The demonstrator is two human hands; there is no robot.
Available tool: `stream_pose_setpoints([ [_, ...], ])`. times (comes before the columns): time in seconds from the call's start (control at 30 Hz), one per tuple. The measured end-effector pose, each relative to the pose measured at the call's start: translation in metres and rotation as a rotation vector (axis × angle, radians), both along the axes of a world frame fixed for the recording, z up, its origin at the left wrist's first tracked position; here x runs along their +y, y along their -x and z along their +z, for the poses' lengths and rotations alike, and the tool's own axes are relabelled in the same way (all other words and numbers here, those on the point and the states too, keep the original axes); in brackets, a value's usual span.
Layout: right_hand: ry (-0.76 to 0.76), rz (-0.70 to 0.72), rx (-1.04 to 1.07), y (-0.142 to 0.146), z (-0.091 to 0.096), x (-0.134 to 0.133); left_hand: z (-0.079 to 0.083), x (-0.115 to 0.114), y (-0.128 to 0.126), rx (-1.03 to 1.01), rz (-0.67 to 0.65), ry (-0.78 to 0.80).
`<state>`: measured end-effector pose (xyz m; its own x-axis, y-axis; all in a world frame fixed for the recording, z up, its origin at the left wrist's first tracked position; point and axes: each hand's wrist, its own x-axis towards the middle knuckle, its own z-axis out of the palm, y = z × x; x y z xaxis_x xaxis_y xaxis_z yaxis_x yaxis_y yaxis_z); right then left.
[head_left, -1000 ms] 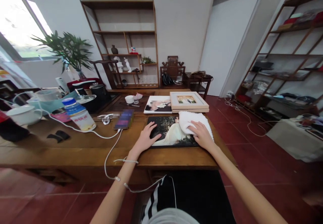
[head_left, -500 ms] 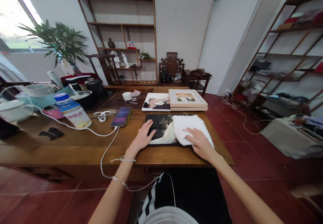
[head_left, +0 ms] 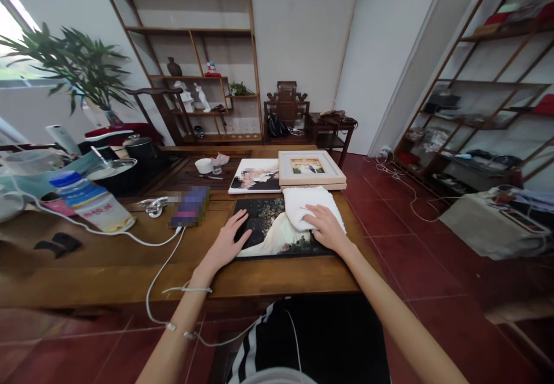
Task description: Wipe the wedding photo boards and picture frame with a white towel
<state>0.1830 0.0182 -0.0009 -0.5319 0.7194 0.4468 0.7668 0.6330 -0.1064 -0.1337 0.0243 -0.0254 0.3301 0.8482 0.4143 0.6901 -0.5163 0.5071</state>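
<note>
A dark photo panel [head_left: 277, 240] with a pale figure on it lies flat at the near edge of the wooden table [head_left: 108, 263]. My left hand [head_left: 229, 240] rests flat on the panel's left edge, fingers spread. My right hand [head_left: 324, 228] presses flat on a folded white cloth [head_left: 303, 202] that lies on the panel's right half. Behind the panel sit another photo print [head_left: 255, 177] and a light wooden framed picture [head_left: 309, 169].
A phone [head_left: 188, 205] with a white cable, a plastic bottle [head_left: 93, 202], black clips [head_left: 56, 241], pots and a kettle stand to the left. A small bowl [head_left: 203, 166] sits further back. Wooden shelves line the far wall and the right side. Red tiled floor lies to the right.
My right hand and the cloth slid toward me over the panel, then back up and away. The left hand stayed on the panel's left edge. The view shifted left.
</note>
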Motion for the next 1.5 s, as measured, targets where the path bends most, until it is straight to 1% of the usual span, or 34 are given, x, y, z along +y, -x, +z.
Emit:
stream_pose_setpoints([
  [0.2, 0.021, 0.014, 0.0, 0.002, 0.002, -0.003, 0.006, -0.003, 0.0, -0.004, 0.021, 0.039],
  [0.47, 0.029, 0.016, 0.021, 0.004, 0.002, -0.003, 0.007, -0.001, 0.0, -0.017, 0.013, 0.034],
  [0.73, -0.019, 0.013, 0.018, -0.001, -0.004, 0.002, 0.004, 0.003, 0.001, -0.02, 0.011, 0.024],
  [1.0, -0.024, -0.014, 0.001, -0.006, -0.003, 0.004, -0.002, 0.003, -0.001, -0.039, 0.028, 0.033],
  [1.5, -0.026, -0.015, 0.002, -0.007, -0.003, 0.003, -0.001, 0.007, -0.003, -0.026, 0.022, 0.009],
])
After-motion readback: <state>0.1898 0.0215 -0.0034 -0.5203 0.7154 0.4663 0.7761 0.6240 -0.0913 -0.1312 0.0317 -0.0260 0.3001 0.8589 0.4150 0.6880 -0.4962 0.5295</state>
